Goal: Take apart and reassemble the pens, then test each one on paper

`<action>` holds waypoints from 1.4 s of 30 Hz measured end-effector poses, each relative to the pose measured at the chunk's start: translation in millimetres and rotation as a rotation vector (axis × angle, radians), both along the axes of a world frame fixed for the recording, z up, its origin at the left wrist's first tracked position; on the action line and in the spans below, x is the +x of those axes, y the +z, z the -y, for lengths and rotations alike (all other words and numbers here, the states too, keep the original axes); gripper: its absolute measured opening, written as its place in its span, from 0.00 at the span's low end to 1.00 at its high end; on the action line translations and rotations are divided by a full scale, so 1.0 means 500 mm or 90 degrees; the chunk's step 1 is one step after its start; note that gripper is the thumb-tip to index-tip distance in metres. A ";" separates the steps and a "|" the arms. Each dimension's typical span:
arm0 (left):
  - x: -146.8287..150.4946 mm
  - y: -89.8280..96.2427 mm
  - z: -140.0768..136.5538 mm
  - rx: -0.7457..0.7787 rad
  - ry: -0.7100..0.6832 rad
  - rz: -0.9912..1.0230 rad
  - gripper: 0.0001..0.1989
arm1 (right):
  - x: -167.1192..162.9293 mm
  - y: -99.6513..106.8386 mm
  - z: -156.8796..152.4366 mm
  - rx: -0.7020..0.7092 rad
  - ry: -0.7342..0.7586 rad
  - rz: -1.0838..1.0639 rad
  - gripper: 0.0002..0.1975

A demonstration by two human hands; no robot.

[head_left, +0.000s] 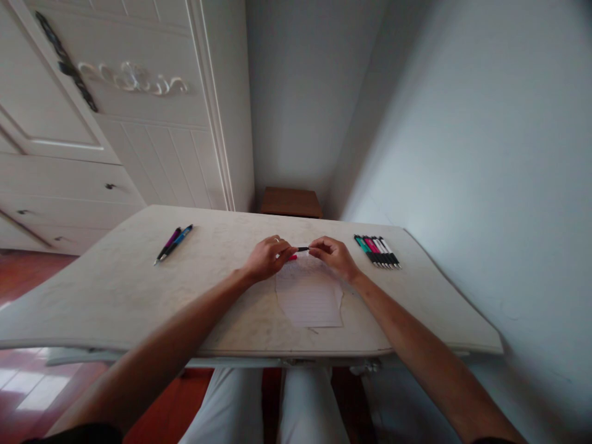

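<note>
Black pen piece [303,249] between left hand [269,256] and right hand [337,256], both pinched on its ends; lined paper [312,305] below.

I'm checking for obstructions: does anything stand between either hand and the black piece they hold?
Nothing visible does: the left hand and right hand both grip the black piece directly. A red item shows beside the left hand.

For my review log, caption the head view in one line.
Left hand and right hand hold a slim black piece over lined paper, two pens lying left and a pen row right.
</note>
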State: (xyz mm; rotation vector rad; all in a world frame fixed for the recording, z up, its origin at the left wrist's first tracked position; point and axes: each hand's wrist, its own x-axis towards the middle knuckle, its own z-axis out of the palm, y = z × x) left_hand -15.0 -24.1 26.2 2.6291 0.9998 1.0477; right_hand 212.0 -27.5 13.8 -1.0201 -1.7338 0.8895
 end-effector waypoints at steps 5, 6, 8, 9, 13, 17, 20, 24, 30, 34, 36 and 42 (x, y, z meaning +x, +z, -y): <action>-0.007 -0.002 -0.012 0.016 0.008 0.000 0.17 | 0.017 0.004 -0.012 0.050 -0.041 0.020 0.14; -0.009 -0.004 -0.017 0.022 0.019 0.001 0.16 | 0.023 0.006 -0.015 0.068 -0.055 0.037 0.13; -0.016 -0.009 -0.030 0.032 0.054 -0.001 0.14 | 0.037 0.009 -0.022 0.117 -0.079 0.087 0.11; -0.020 -0.012 -0.036 0.031 0.073 -0.007 0.13 | 0.043 0.009 -0.025 0.145 -0.086 0.120 0.10; -0.037 -0.020 -0.056 -0.009 0.151 -0.048 0.10 | 0.063 -0.004 -0.035 0.219 -0.089 0.246 0.08; -0.047 -0.022 -0.061 -0.077 0.198 -0.104 0.10 | 0.068 -0.026 -0.043 0.227 -0.085 0.340 0.10; -0.048 -0.018 -0.059 -0.108 0.217 -0.132 0.12 | 0.067 -0.033 -0.046 0.228 -0.076 0.384 0.12; -0.047 -0.015 -0.055 -0.118 0.225 -0.145 0.13 | 0.065 -0.034 -0.046 0.225 -0.067 0.396 0.12; -0.050 -0.024 -0.061 -0.096 0.192 -0.115 0.13 | 0.066 -0.030 -0.043 0.217 -0.055 0.381 0.11; -0.052 -0.034 -0.074 -0.070 0.109 -0.050 0.11 | 0.066 -0.026 -0.041 0.222 -0.057 0.365 0.12; -0.051 -0.038 -0.077 -0.057 0.078 -0.042 0.11 | 0.063 -0.024 -0.039 0.242 -0.063 0.363 0.14; -0.043 -0.036 -0.067 -0.080 0.033 -0.063 0.16 | 0.028 -0.020 -0.020 0.310 -0.043 0.466 0.21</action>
